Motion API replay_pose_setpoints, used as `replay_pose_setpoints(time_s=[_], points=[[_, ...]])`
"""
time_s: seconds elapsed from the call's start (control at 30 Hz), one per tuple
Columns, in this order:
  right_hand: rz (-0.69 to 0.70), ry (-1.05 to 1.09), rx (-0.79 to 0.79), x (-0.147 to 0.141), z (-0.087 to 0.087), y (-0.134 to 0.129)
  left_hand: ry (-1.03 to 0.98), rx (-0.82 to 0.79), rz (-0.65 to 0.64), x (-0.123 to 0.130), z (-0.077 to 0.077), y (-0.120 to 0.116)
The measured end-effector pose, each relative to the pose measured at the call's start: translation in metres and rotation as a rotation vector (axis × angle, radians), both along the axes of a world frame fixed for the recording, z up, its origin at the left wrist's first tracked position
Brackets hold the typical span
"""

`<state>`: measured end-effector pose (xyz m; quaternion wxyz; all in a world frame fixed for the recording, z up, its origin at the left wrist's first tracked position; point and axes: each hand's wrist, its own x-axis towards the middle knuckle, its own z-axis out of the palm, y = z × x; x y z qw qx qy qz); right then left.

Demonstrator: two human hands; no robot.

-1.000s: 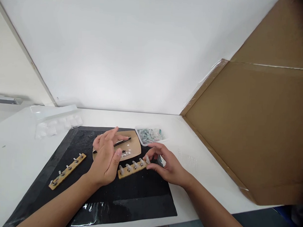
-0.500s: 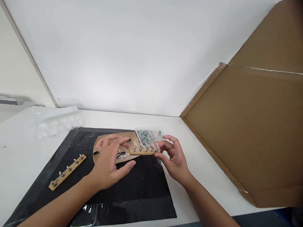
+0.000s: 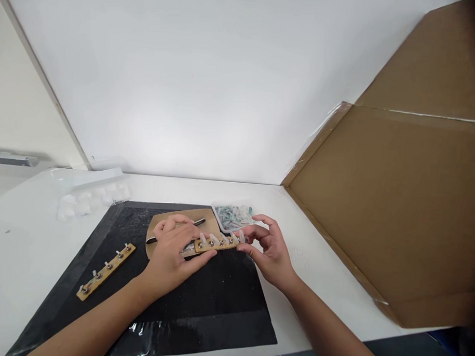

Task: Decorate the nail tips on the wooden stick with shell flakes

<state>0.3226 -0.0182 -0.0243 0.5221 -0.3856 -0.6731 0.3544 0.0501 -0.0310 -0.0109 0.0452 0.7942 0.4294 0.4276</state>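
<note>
A narrow wooden strip [image 3: 216, 246] carries a row of small metal pegs, with clear, pointed false nail tips standing on them. My right hand [image 3: 269, 252] pinches its right end between thumb and fingers. At the other end, my left hand [image 3: 176, 248] has its thumb along the near edge and fingers behind, closed on the strip. Under and behind my left hand lies a tan board [image 3: 158, 224], partly hidden, with small dark and pale bits on it. A black tweezers-like tool [image 3: 199, 222] shows beyond my left fingers.
A second wooden strip [image 3: 106, 272] with pegs and small clear pieces lies left on the black mat [image 3: 217, 302]. Behind my right hand is a plastic box [image 3: 233, 215] of nail tips. Clear packaging [image 3: 92, 193] sits back left; a cardboard panel [image 3: 396, 204] stands right.
My left hand has closed on the left end of the strip, which moved slightly left and down. The nail tips now face more toward me. My right hand keeps its hold.
</note>
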Motion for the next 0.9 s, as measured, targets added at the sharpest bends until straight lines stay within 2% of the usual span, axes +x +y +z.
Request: replay_pose_setpoints(time_s=[0.37, 0.67, 0.9], points=[[0.015, -0.075, 0.025, 0.0000, 0.0062, -0.0023, -0.147, -0.141, -0.038, -0.0006, 0.0002, 0.0041], [0.096, -0.065, -0.002, 0.0039, 0.0071, -0.0012, -0.154, -0.133, -0.002, 0.0009, -0.0001, 0.0032], [0.063, -0.041, 0.033, 0.0027, 0.0050, -0.0004, -0.166, -0.141, -0.009, 0.0010, -0.0015, 0.0032]])
